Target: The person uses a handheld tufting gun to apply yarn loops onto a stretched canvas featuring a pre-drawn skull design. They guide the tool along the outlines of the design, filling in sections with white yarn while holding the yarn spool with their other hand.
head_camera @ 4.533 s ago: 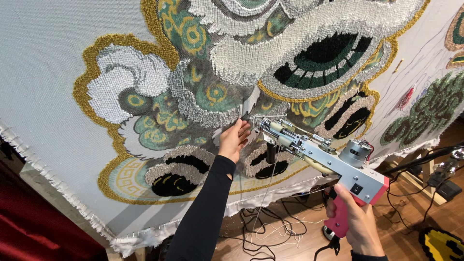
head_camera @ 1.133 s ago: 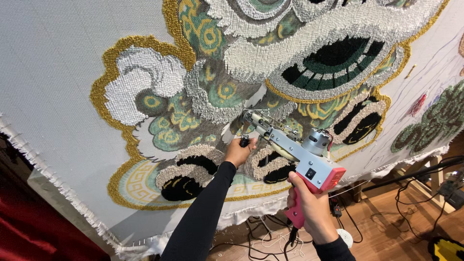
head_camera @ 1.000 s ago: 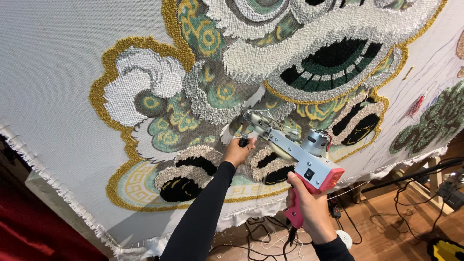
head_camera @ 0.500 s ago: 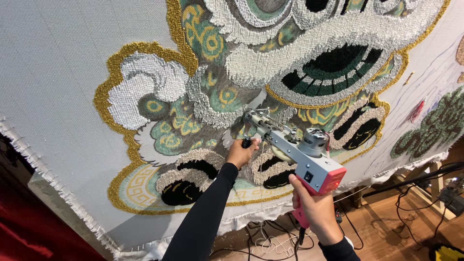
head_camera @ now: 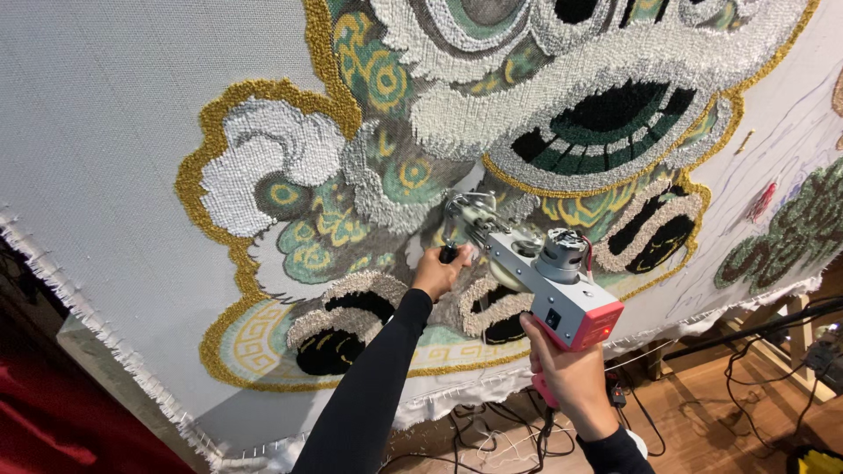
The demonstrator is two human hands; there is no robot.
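So compared with a few seconds back, the tufting gun (head_camera: 536, 276) sits steeper and closer in: the right hand (head_camera: 566, 373) has come up from the low right corner and now sits nearly under the nose of the tool, and the view has crept in on the cloth (head_camera: 105, 132) too, so the pattern looks bigger. The nose of the gun is up against the pale patch just under the white fluffy band, between the teal-and-yellow swirls on the left and the yellow scroll on the right, and I'd judge that patch is the spot being filled in, since bare backing shows there. Left hand (head_camera: 439, 272) is closed around the small black front grip right by the needle, fingers curled tight, arm in a black sleeve (head_camera: 369, 395) reaching up from the near edge. Right hand is wrapped around the pink handle at the back, under the grey body and the little round motor. Count-wise: one gun, two hands, both on it, one big stretched cloth with the lion-type design, one white cloud shape (head_camera: 263, 167) with gold edging at left, two black-and-white striped lobes near the bottom left of the hands and another pair at right by the yellow border. Down on the wooden floor (head_camera: 702, 412) there's a tangle of black cables (head_camera: 492, 430), can't count those properly. A red drape (head_camera: 44, 421) shows at the near left corner.
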